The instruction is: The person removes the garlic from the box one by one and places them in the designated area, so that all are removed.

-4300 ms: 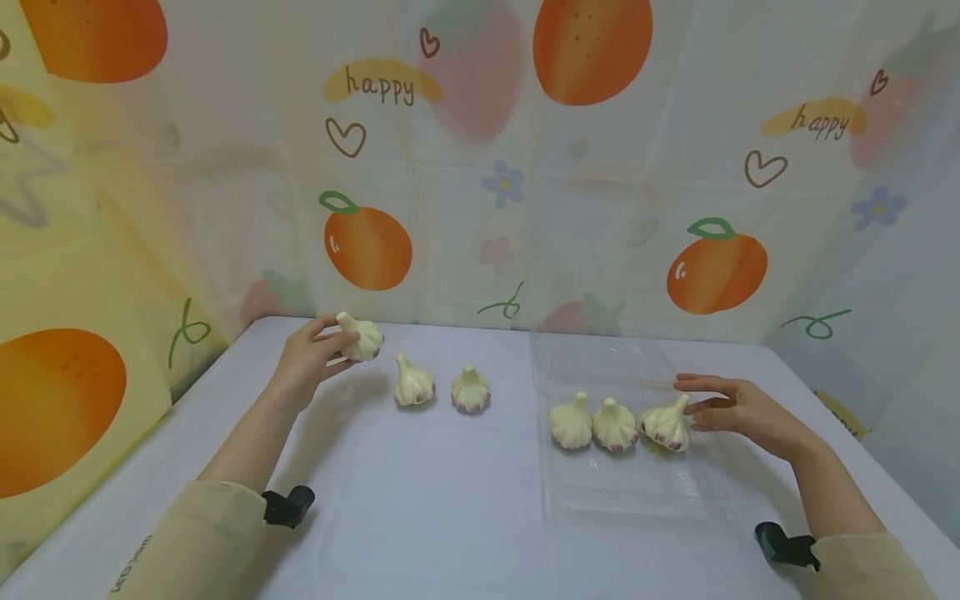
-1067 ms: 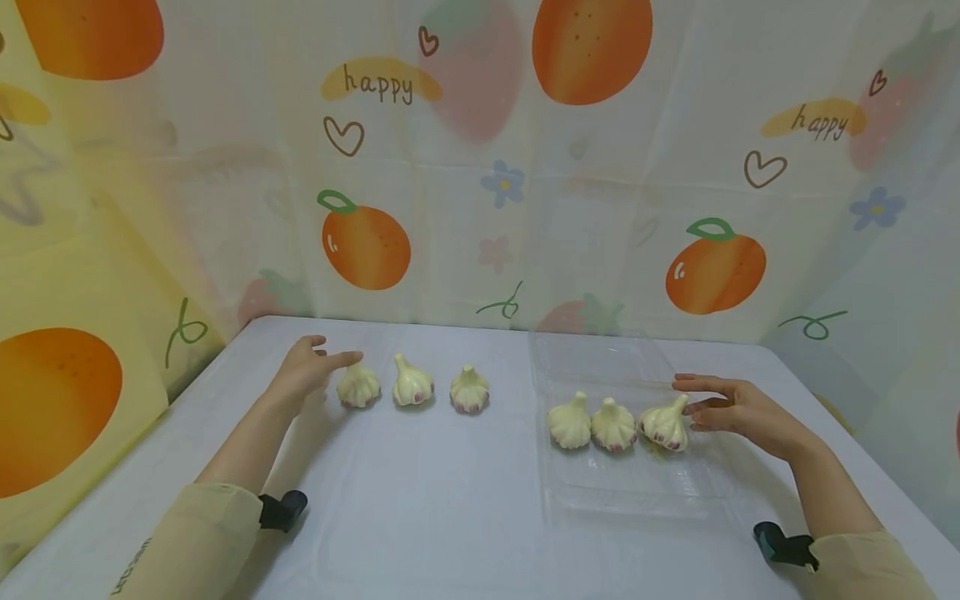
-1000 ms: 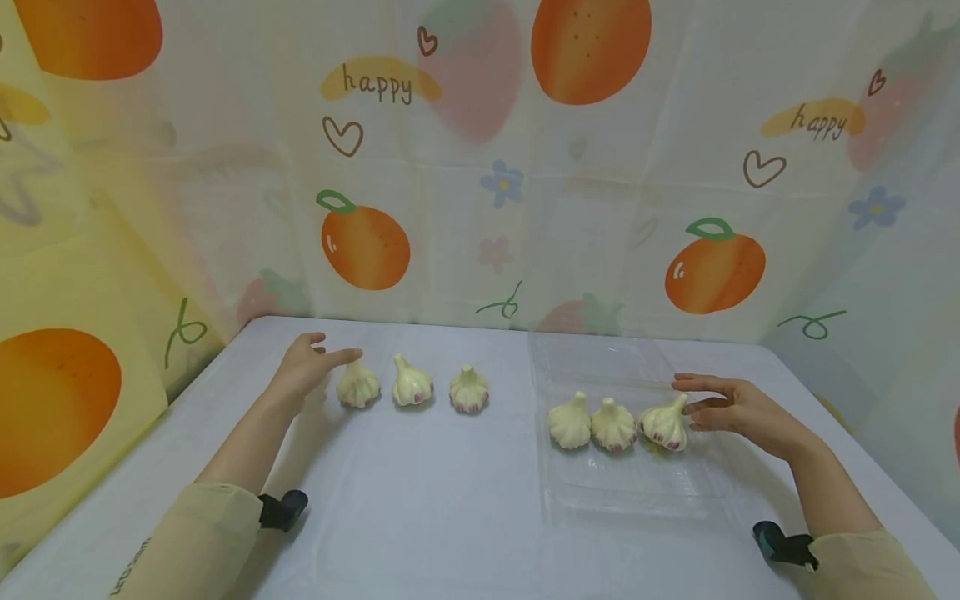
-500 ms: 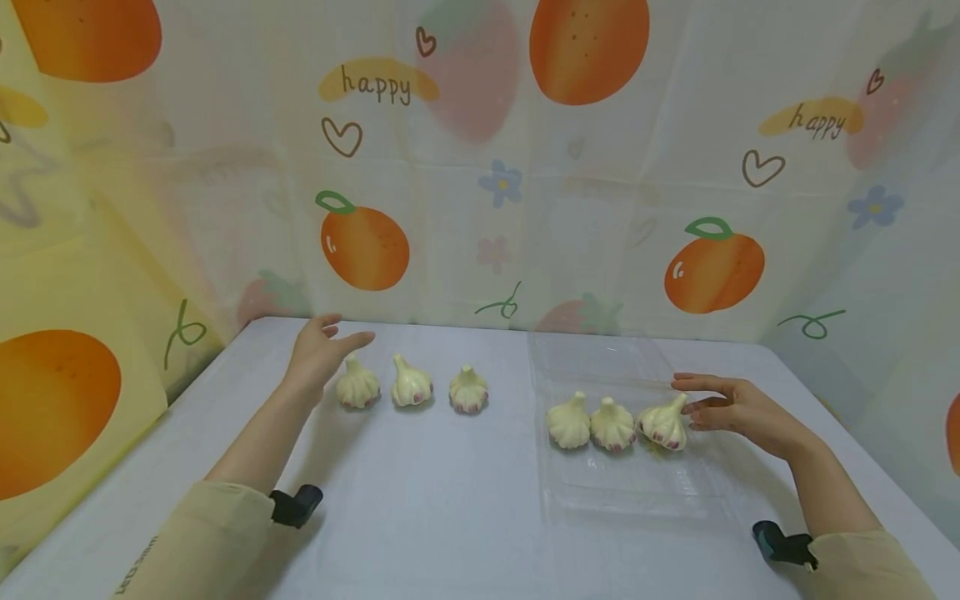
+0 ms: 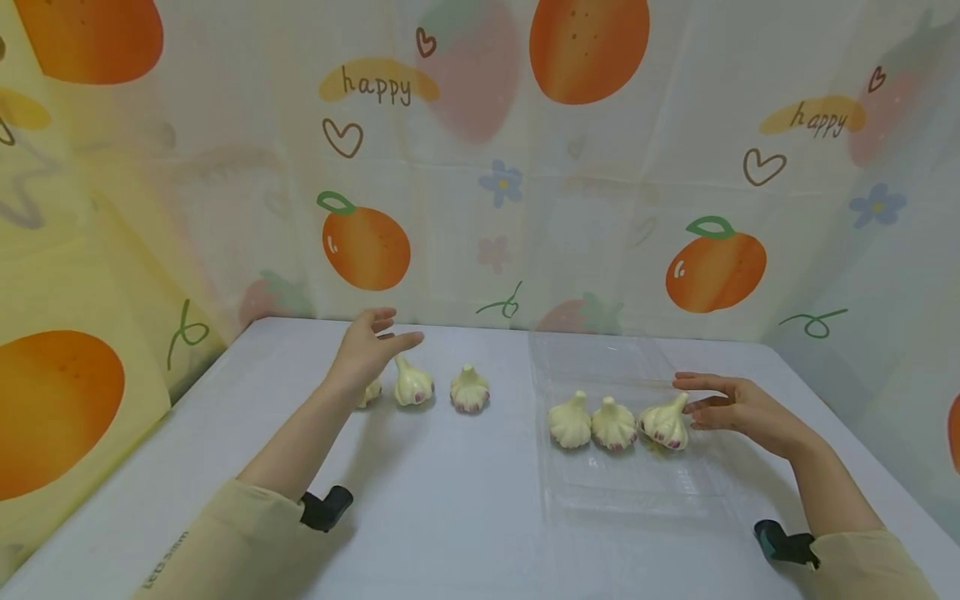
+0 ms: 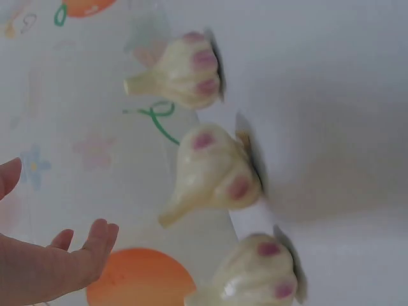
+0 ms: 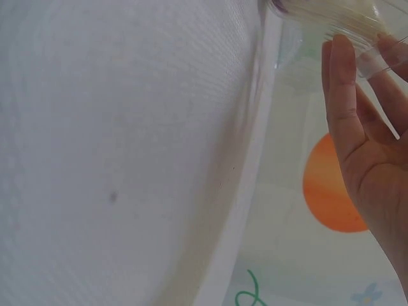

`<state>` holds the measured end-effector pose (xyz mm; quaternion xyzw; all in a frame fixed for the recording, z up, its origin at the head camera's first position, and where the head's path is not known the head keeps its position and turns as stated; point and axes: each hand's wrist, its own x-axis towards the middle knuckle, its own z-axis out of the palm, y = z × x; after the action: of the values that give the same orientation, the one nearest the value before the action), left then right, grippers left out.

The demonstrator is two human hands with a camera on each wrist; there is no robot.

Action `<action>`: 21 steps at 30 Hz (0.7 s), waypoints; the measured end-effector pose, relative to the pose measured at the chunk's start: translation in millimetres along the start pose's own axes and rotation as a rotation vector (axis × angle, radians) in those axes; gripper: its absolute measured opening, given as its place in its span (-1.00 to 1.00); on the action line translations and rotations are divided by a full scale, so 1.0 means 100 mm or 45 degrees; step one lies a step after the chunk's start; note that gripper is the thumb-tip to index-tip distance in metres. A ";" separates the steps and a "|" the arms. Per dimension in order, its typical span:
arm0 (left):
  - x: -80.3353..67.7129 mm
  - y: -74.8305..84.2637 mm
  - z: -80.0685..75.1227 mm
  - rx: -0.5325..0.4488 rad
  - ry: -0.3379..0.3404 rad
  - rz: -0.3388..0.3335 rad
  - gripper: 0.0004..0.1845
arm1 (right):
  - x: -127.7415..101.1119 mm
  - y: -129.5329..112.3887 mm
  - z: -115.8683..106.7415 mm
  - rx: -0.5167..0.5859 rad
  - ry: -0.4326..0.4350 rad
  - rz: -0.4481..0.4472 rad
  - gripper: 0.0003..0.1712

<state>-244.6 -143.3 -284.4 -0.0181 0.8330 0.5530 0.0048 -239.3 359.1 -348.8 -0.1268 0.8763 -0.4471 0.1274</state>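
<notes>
Over the row of three garlic bulbs on the left, my left hand (image 5: 363, 354) hovers with fingers parted and nothing in it. It partly covers the leftmost garlic bulb (image 5: 370, 393) and is close above the middle garlic bulb (image 5: 414, 385). The right one of the row, another garlic bulb (image 5: 470, 390), stands apart from it. My right hand (image 5: 742, 417) touches the right side of a clear plastic box (image 5: 630, 500), its fingers fairly straight. Inside the box sit three bulbs side by side; the rightmost bulb (image 5: 664, 425) leans near my right fingertips.
A white cloth covers the table (image 5: 435, 517). Behind it hangs a fruit-printed curtain (image 5: 570, 208), with a yellow side (image 5: 75, 275) at left. The box's clear lid (image 5: 600, 354) seems to stand up at the back.
The garlic bulb my left hand held at first now stands at the row's left end, let go. That hand has since moved right over the middle bulb. My right hand stays put.
</notes>
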 end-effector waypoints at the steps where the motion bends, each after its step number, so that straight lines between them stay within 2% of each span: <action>1: -0.01 0.02 0.04 -0.008 -0.016 0.004 -0.21 | 0.00 0.00 0.00 -0.001 0.001 -0.002 -0.38; 11: -0.08 0.15 0.46 -0.006 -0.119 0.044 -0.25 | 0.00 0.00 0.00 -0.001 -0.005 -0.022 -0.39; 21: -0.08 0.20 0.91 -0.013 -0.207 0.135 -0.31 | 0.01 0.03 0.00 0.026 -0.009 -0.021 -0.38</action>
<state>-238.3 -51.4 -301.5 0.0710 0.8267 0.5564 0.0431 -240.6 360.4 -351.1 -0.1343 0.8700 -0.4567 0.1282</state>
